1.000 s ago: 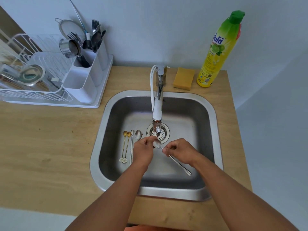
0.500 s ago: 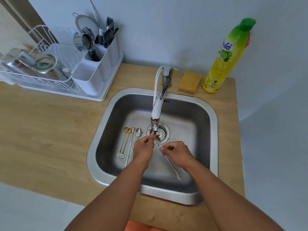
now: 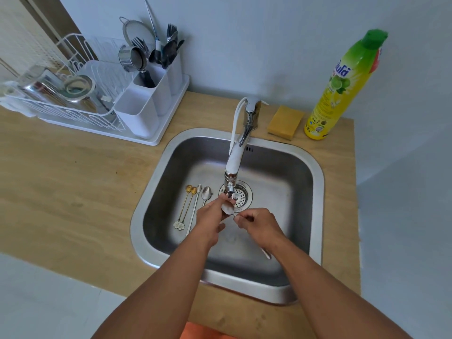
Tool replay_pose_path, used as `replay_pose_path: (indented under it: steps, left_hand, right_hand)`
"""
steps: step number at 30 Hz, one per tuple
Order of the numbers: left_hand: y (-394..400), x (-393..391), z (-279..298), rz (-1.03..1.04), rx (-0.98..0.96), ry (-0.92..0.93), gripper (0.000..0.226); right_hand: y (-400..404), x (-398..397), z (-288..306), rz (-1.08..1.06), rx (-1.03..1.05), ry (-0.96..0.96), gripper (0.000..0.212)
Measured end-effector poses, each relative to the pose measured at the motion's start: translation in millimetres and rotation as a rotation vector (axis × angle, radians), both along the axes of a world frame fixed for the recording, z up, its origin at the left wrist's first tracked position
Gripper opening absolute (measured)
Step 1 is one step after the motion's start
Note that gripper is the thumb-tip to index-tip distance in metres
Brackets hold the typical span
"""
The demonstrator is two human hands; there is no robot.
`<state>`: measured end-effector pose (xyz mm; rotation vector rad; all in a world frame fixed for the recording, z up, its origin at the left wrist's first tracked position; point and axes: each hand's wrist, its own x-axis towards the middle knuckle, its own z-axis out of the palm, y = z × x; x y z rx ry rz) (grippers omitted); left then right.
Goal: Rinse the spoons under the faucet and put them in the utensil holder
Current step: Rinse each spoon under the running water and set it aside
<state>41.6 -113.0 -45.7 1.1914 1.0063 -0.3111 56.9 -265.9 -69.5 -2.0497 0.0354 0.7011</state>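
Observation:
Under the faucet (image 3: pixel 234 157) spout, both my hands work one silver spoon (image 3: pixel 228 208). My right hand (image 3: pixel 259 225) pinches its handle, whose end pokes out past my wrist. My left hand (image 3: pixel 210 217) has its fingers on the spoon's bowl. On the sink (image 3: pixel 151 216) floor to the left lie two gold spoons (image 3: pixel 187 204) and two silver spoons (image 3: pixel 205 194). The white utensil holder (image 3: pixel 146 104) stands on the drying rack at the back left, with cutlery in its rear compartments.
A white dish rack (image 3: pixel 56 104) with metal pots sits on the wooden counter (image 3: pixel 61 182) left of the sink. A yellow sponge (image 3: pixel 285 122) and a green-yellow dish soap bottle (image 3: pixel 342 86) stand behind the sink at the right. The drain strainer (image 3: pixel 242 194) is under the spout.
The camera has tilted, shifting the view. Both hands stay on the spoon beneath the spout, now raised a little closer to it.

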Motion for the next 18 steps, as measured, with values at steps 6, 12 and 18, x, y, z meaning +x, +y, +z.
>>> replay_pose_path:
  steps: [6,12,18]
  left_hand:
    - [0.2,-11.7,-8.8,-0.15,-0.28,-0.007,0.05]
    - [-5.8,-16.9,-14.4,-0.195,-0.102,-0.075,0.035]
    - [-1.8,-10.3,-11.0,-0.116,-0.029,-0.053,0.03]
  right_hand:
    - [0.4,-1.0,-1.1,-0.035,0.039,-0.002,0.013]
    - [1.2,0.6,-0.2,-0.005,0.033,-0.011,0.013]
    - [0.6,-5.9,-1.6,0.084,-0.008,-0.063,0.016]
